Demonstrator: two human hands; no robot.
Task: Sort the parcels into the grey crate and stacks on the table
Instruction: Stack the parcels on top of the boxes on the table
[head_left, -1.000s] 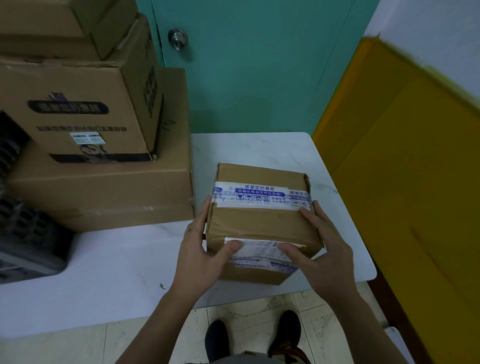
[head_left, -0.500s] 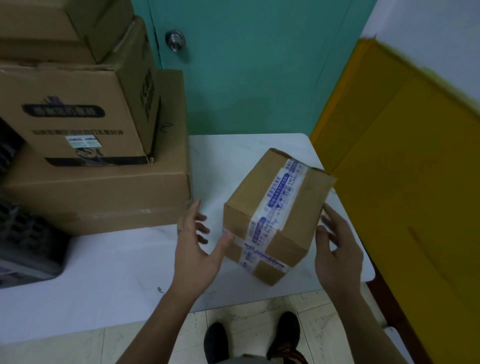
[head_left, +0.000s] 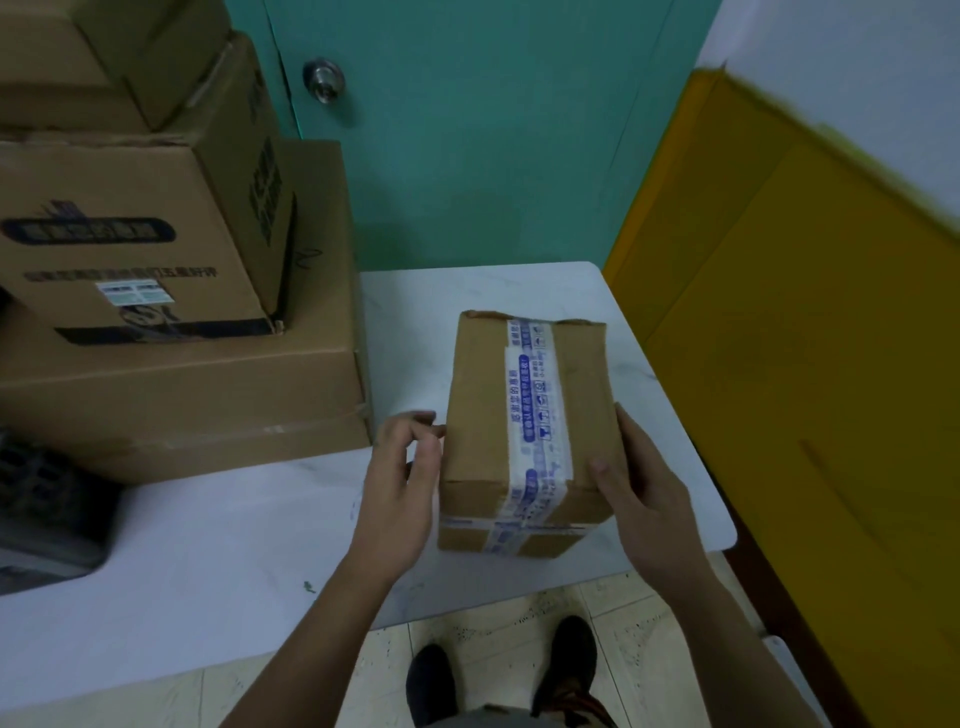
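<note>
The parcel (head_left: 480, 415) lies on the worktop (head_left: 208, 551) near its front right corner, with a strip of printed tape running along its top. The right hand (head_left: 644, 499) grips its near right edge, thumb on top. The left hand (head_left: 400, 483) is at the left side, fingers loosely curled - whether it grips, I cannot tell. A stack of boxes (head_left: 182, 400) stands to the left, well apart - the grey crate (head_left: 41, 514) is in front of it.

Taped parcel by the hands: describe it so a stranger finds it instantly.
On the white table, right of the stack of big cardboard boxes, a small brown parcel lies between the left hand and right hand. Unlike its neighbours, it stands alone and carries white tape with blue print.
</note>
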